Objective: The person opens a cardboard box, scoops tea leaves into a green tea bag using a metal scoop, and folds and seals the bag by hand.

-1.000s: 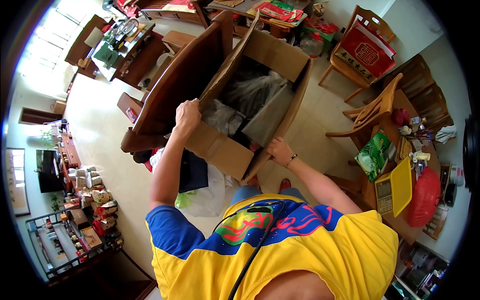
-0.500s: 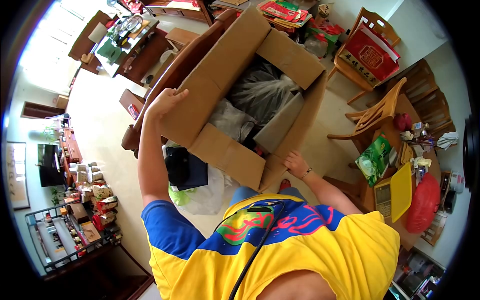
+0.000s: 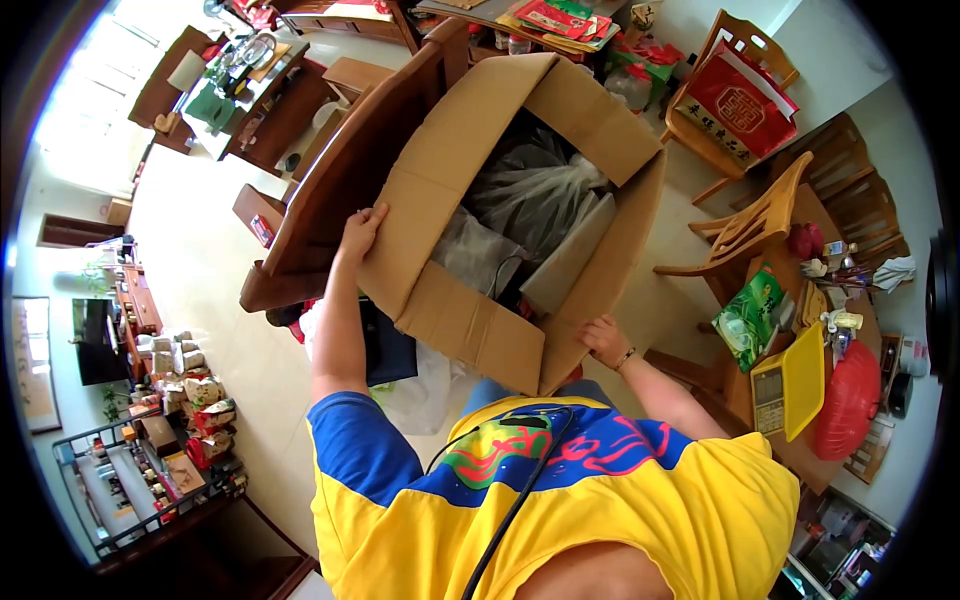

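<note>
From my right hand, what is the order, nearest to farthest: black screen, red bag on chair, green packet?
1. Green packet: on the right-side table.
2. Red bag: on the chair, ahead right.
3. Black screen: far left.

Large red bag (image 3: 728,115) on brown wooden chair (image 3: 752,38): round gold emblem; dark Chinese characters along gold lower band, too small to read surely.

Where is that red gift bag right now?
In the head view, the red gift bag is at the upper right, on the seat of a wooden chair, beyond the open cardboard box and to its right.
</note>
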Demonstrator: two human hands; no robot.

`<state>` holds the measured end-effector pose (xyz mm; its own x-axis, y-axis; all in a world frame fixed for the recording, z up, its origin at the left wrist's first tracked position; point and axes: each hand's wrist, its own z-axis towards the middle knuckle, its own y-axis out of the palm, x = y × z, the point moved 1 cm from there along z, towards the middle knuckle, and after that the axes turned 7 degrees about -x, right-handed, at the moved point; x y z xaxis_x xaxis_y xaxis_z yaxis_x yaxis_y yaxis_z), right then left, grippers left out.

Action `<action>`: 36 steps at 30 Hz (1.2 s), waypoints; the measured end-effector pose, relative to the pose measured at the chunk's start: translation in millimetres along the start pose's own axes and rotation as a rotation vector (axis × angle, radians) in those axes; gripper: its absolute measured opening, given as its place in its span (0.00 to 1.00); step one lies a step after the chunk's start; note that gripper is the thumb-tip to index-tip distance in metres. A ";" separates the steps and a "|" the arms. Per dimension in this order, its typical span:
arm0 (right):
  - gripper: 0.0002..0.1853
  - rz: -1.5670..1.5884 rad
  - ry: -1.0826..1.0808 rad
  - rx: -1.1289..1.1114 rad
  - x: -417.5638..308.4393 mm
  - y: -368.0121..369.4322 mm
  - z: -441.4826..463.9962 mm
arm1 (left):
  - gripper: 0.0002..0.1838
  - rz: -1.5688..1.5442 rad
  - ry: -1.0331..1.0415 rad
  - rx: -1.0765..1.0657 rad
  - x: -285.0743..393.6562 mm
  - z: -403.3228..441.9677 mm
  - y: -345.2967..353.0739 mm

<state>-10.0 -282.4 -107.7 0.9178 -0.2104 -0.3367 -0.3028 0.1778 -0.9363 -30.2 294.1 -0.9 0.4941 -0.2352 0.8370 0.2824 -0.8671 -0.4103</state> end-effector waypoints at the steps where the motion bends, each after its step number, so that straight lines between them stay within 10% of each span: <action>1: 0.22 0.002 0.003 0.001 -1.1 -1.0 3.8 | 0.28 0.069 0.042 0.040 -8.9 2.0 4.1; 4: 0.22 -0.029 0.003 -0.038 -5.5 -13.1 18.2 | 0.33 0.277 0.182 0.348 -36.6 17.6 24.3; 12: 0.16 -0.029 -0.069 0.012 -18.8 -35.5 88.6 | 0.37 0.438 -0.162 0.005 2.8 -19.6 16.6; 26: 0.18 -0.104 0.010 -0.243 -36.6 -52.8 179.3 | 0.24 0.728 0.021 0.289 -75.5 -18.9 13.7; 28: 0.19 -0.181 0.058 -0.342 -44.7 -67.0 191.2 | 0.25 1.131 0.391 0.770 -55.0 -33.7 32.0; 30: 0.21 -0.005 0.148 -0.650 -53.0 -84.5 207.6 | 0.23 1.086 0.506 0.686 -31.5 -44.2 57.5; 33: 0.20 0.256 0.269 -0.612 -53.4 -63.3 231.5 | 0.16 0.934 0.614 0.106 -63.4 -37.0 111.0; 36: 0.15 0.374 0.360 -0.500 -58.4 -25.6 256.0 | 0.10 1.028 0.775 0.038 -67.6 -47.4 164.4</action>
<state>9.8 -28.6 -38.6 0.6142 -0.5404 -0.5751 -0.7408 -0.1438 -0.6561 -56.1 146.7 -107.8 -0.1026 -0.9878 0.1171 0.0884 -0.1263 -0.9880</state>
